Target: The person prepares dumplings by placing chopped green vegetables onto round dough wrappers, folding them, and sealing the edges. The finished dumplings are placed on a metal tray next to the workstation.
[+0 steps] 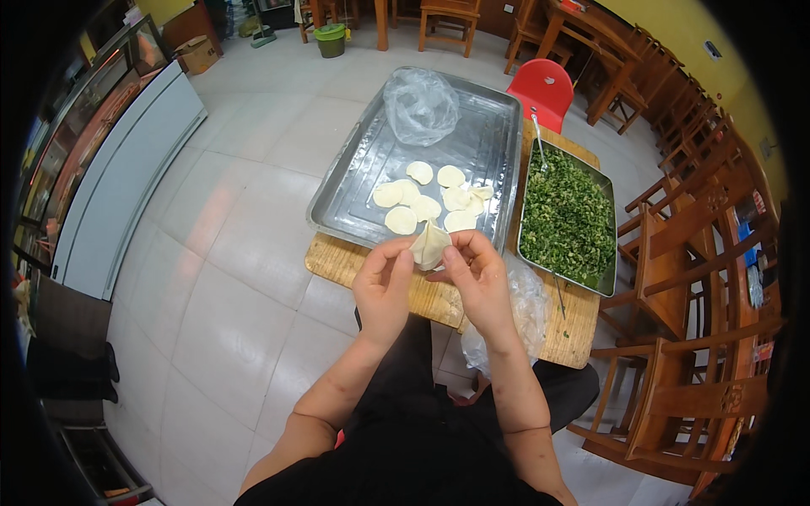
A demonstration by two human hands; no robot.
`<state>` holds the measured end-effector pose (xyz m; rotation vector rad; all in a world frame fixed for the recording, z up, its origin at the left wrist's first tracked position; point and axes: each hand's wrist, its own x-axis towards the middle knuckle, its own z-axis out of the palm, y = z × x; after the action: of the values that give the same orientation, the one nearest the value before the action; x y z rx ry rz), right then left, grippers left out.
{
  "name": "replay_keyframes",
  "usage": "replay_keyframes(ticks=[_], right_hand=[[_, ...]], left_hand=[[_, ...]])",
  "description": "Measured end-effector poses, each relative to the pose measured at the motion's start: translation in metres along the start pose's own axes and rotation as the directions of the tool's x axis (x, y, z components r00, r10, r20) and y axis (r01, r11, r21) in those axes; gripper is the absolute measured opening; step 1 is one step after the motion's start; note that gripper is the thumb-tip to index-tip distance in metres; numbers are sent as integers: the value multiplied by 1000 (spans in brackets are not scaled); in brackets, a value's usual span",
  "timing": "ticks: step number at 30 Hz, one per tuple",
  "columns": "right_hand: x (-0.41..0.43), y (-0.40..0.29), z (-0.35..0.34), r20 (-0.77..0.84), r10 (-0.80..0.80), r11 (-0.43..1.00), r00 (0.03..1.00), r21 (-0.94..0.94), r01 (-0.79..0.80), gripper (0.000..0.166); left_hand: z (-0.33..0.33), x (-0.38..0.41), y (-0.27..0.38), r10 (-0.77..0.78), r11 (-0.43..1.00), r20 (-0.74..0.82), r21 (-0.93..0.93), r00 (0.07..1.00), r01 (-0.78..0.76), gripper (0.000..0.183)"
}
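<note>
Between my two hands, just over the near edge of a large metal tray, is a folded dumpling [431,247] with its dough drawn up to a point. My left hand [385,283] pinches its left side between thumb and fingers. On the right side, my right hand [476,276] grips it the same way. Several round dough wrappers [400,220] lie in the metal tray [354,152], some overlapping. Whether filling sits inside the held dough is hidden. To the right stands a rectangular metal pan [521,243] full of chopped green filling [566,218], with a metal spoon [538,136] stuck in its far corner.
A crumpled clear plastic bag [422,104] rests in the tray's far end. Another plastic bag [531,303] hangs at the wooden table's [573,341] near edge, by my right forearm. Beyond stand a red chair [543,88], wooden chairs [671,265] and a green bucket [330,42].
</note>
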<state>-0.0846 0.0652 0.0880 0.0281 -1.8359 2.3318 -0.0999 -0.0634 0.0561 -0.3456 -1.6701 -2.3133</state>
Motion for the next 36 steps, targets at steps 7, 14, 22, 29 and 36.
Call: replay_keyframes(ticks=[7,14,22,29,36], right_hand=[[0,4,1,43,-98,935,994,-338,107,20],[6,5,-2,30,89,996,996,25,-90,15],[11,19,-11,23,87,993,996,-76,-85,15],[14,23,-14,128,232,959,964,-198,-204,17],[22,16,-43,241,424,884,873,-318,-341,20]], left_hand=[[-3,2,-7,-43,987,40,-151,998,49,17],[1,-2,-9,-254,796,14,-565,967,217,15],[-17,5,-25,-305,838,32,-465,952,285,15],[-21,2,-29,-429,765,150,-464,891,447,13],[-62,9,-29,-606,737,370,-74,704,672,13]])
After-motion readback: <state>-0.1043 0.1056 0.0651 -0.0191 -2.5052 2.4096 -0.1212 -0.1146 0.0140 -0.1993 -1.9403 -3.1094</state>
